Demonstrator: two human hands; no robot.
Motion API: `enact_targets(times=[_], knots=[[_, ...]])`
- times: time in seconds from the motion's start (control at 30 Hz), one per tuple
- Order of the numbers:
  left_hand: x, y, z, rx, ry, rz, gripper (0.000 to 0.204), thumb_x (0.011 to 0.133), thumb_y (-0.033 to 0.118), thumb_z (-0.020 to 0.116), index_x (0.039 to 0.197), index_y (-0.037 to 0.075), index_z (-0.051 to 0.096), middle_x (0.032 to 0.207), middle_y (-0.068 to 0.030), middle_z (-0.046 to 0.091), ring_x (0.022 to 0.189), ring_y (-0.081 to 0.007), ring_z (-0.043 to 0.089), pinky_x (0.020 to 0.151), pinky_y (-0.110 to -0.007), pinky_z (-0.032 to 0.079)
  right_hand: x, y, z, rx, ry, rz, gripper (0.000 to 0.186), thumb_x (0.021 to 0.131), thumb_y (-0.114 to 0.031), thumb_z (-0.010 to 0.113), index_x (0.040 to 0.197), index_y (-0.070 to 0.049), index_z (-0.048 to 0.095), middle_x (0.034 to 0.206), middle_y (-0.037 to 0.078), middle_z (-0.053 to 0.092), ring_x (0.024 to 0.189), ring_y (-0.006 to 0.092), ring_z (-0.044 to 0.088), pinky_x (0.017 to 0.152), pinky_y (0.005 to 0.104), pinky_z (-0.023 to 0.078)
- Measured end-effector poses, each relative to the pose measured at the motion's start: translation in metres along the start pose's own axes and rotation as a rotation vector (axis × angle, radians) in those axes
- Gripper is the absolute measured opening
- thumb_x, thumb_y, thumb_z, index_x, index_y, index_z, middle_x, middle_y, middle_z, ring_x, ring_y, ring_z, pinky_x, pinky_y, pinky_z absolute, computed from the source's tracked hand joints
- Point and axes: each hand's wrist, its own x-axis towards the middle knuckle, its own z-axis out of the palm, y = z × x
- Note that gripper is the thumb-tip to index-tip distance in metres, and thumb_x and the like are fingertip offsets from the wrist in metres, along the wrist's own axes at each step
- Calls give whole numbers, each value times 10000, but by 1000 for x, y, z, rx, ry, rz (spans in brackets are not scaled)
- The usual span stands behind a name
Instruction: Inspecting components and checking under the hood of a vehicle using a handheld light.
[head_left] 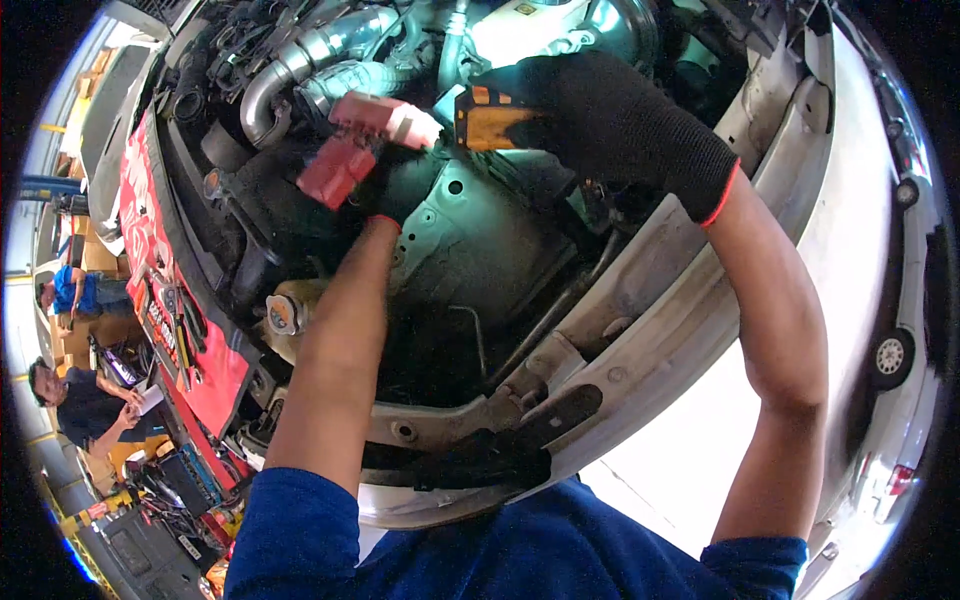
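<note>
Both my hands wear black knit gloves with red cuffs and reach into a car's engine bay. My left hand (pixel 400 185) is closed around a red cordless power tool (pixel 375 118), whose pale nose points right; the tool's body and the shadow hide most of those fingers. Beside that nose, my right hand (pixel 620 120) grips an orange and black work light (pixel 492 122) from the right. Bluish-green light falls on the parts beyond it. Below the tool, a metal inner panel (pixel 440 215) with round holes shows. Whatever the tool's tip touches cannot be made out.
A silver pipe (pixel 265 105) curves at the upper left, and a capped reservoir (pixel 285 313) sits left of my forearm. Hand tools lie on a red fender cover (pixel 215 360). The white fender (pixel 700 310) borders the bay. Two people stand at the far left.
</note>
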Motion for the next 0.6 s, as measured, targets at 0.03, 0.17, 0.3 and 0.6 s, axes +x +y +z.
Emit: enact_targets(times=[0.03,0.17,0.3,0.6], knots=[[1,-2,-1,148,-16,65,318,945,302,607,1107,29,620,875,-155,652,828,-328,638,723,-451,488,-1,1,0,6,7,6,443,854,-286,726,1212,-42,637,930,216,689,855,373,690,773,440,548],[16,-5,-3,48,-280,-148,347,930,329,642,1028,-4,652,715,-144,635,626,-308,631,593,-459,459,-8,6,5,-20,40,25,449,859,-297,727,1212,-35,635,959,218,691,849,363,695,793,436,554],[25,17,-15,-274,-144,-387,406,872,337,689,871,-68,659,753,-209,670,676,-309,678,623,-475,480,-9,-1,11,-50,-46,20,453,870,-306,720,1208,-17,632,964,212,695,846,353,700,794,432,556],[25,-4,-6,-451,-423,-118,213,922,158,577,770,76,702,648,-57,681,533,-147,642,482,-334,480,-3,-3,13,-20,26,-29,501,886,-303,719,1312,-66,600,913,186,704,787,318,714,769,414,573]])
